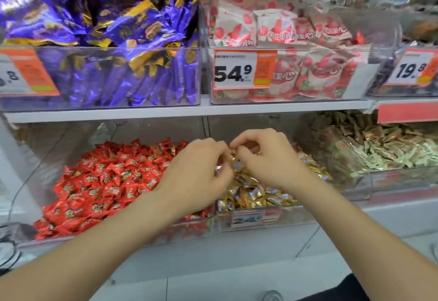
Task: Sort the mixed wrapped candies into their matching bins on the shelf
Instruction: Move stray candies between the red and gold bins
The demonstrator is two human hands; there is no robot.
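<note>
Left hand (199,172), right hand (267,158) pinch crinkly gold foil candies (251,194), axes blurred; glossy red candies (106,182) at 9 o'clock.

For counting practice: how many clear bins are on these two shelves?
6. Upper: purple bin, strawberry bin, dark bin. Lower: red bin, gold bin, green bin. Others may be hidden.

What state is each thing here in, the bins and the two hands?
Gold candy bin: open, well filled.
Red candy bin: open, heaped.
Purple candy bin: heaped above its rim.
Left hand: fingers curled in the gold candy bin, grip unclear.
Right hand: fingers curled beside it, grip unclear.
</note>
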